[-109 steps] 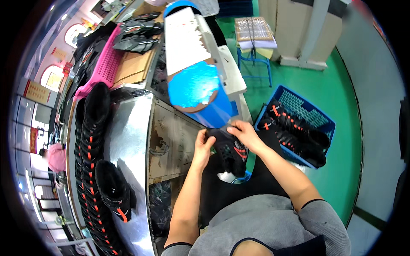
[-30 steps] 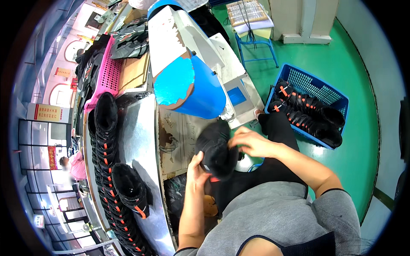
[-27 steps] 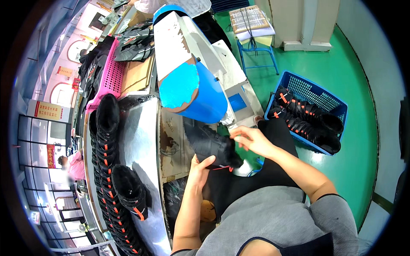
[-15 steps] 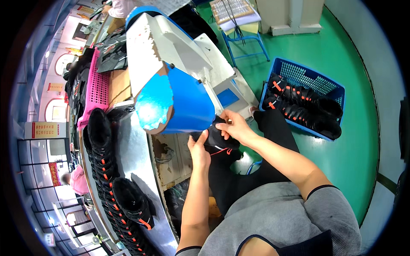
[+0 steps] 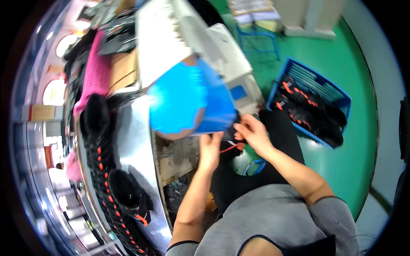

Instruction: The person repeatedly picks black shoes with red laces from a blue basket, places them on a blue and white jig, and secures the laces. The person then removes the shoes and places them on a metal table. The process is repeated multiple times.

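Observation:
A black shoe (image 5: 229, 136) with an orange-red lace (image 5: 231, 148) is just under the near edge of a blue-and-white machine head (image 5: 215, 98). My left hand (image 5: 209, 150) grips its left side, thumb up; the other fingers are partly hidden by the shoe and the machine. On the right side, my right hand (image 5: 255, 134) pinches the dark material with thumb and bent fingers. The machine head hides the shoe's far part, and motion blur softens its outline.
Along the metal bench (image 5: 134, 128) at left runs a row of black shoes (image 5: 99, 158) with orange marks; a single black shoe (image 5: 128, 192) stands beside it. Further back is a pink basket (image 5: 95, 74). A blue crate (image 5: 314, 74) with black shoes sits on the green floor, near a blue-legged stool (image 5: 256, 40).
The view has shifted, so the machine and my hands appear further right. Both hands keep their hold on the shoe under the machine head.

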Demonstrator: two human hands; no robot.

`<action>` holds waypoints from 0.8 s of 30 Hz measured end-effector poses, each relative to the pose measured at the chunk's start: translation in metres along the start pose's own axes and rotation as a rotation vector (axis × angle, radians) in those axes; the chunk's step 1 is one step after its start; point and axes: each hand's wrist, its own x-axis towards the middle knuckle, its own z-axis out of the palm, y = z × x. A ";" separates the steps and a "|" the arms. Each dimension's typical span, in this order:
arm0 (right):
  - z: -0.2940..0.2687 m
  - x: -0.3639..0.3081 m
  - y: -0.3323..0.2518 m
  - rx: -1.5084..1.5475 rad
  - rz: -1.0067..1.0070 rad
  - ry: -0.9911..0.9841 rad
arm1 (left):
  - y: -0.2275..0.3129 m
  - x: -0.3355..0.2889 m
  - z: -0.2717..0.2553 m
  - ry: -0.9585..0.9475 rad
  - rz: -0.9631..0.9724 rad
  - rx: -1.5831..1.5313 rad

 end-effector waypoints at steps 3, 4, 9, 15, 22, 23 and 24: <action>-0.005 -0.017 0.003 0.064 0.010 -0.113 | 0.030 -0.034 -0.009 -0.113 0.130 0.170; -0.007 -0.025 0.008 0.128 0.087 -0.199 | 0.031 -0.051 -0.021 -0.201 0.219 0.331; 0.055 -0.048 0.021 0.316 0.171 -0.490 | 0.062 -0.101 -0.094 -0.071 0.529 1.022; 0.083 -0.026 0.027 -0.109 0.062 -0.580 | 0.163 -0.042 -0.230 0.368 0.963 1.621; 0.005 -0.038 0.087 -0.529 0.146 -0.455 | 0.136 0.141 -0.447 0.700 0.247 1.943; -0.011 -0.036 0.108 -0.710 0.087 -0.481 | 0.117 0.164 -0.473 0.740 0.070 2.030; -0.023 -0.038 0.116 -0.771 0.086 -0.510 | 0.111 0.188 -0.473 0.696 -0.036 2.005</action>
